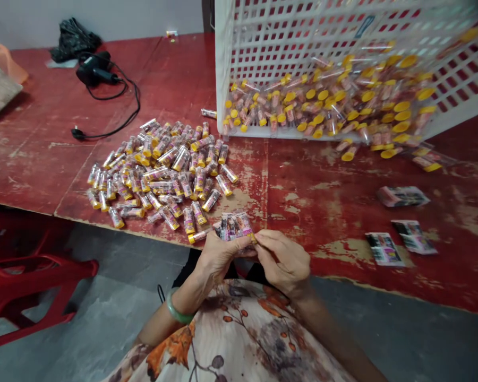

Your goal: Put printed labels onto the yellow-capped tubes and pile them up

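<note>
My left hand [220, 255] is closed round a small printed plastic packet or label stack [236, 225], dark and white with a pink band. At its right corner my right hand [283, 260] pinches with thumb and forefinger; a bit of yellow shows at the fingertips, too small to make out. Left of my hands lies a heap of small clear tubes [159, 172] with yellow caps and printed wraps. To the right are a stack of similar printed pieces [403, 196] and two smaller piles, the nearer left pile [384, 249] and the right pile [413, 237].
A white plastic basket [222, 69] lies tipped on the red table [298, 175], yellow-capped tubes [322, 109] spilling from it. A black corded device [93, 69] and black plastic bag [74, 38] sit back left. Red stools [32, 281] stand below left.
</note>
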Motion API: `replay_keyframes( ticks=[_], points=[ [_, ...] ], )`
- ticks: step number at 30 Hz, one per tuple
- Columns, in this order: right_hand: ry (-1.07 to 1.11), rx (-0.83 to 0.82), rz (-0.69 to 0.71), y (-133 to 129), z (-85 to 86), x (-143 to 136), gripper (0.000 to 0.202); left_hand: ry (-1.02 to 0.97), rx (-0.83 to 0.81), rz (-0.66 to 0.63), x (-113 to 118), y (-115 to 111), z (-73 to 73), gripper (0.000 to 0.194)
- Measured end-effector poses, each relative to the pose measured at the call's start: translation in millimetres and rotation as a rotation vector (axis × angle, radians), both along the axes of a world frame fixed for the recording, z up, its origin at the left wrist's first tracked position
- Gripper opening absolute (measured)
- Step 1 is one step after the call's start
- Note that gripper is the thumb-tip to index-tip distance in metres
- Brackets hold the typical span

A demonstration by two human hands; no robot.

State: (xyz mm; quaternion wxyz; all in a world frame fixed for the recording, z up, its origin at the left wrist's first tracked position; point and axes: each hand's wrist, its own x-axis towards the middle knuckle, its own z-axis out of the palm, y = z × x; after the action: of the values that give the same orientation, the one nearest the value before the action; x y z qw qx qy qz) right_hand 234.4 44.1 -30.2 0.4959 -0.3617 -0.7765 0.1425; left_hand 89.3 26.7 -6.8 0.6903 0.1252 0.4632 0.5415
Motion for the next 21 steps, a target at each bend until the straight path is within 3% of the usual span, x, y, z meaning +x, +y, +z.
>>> replay_keyframes(
  ticks=[2,5,8,11,15,17,21],
  points=[
    [0.073,-0.294,0.099,6.6,7.6,1.8,0.022,0.055,0.032,-0.016,-4.3,0.6,-3.3,0.039],
    [0.186,-0.636,0.102,17.1,13.9,-4.6,0.026,0.118,0.071,-0.066,-8.5,-0.2,-10.3,0.041],
    [0.273,-0.863,0.114,27.5,13.9,-20.5,0.041,0.144,0.089,-0.087,-10.9,-0.7,-16.9,0.037],
    [0.417,-1.009,0.142,44.5,10.6,-37.2,0.041,0.163,0.028,-0.017,-17.3,0.7,-19.7,0.037],
    [0.462,-0.935,0.018,84.6,0.3,-63.3,0.047,0.132,-0.067,0.199,-34.4,1.6,-14.1,0.035],
    [0.288,-0.796,-0.031,105.6,-6.5,-79.5,0.044,0.058,-0.074,0.249,-43.3,-0.1,-9.3,0.032],
    [-0.157,-0.436,-0.105,138.2,-13.7,-99.8,0.029,-0.024,-0.024,0.220,-54.9,-5.6,-4.4,0.030]
  ],
)
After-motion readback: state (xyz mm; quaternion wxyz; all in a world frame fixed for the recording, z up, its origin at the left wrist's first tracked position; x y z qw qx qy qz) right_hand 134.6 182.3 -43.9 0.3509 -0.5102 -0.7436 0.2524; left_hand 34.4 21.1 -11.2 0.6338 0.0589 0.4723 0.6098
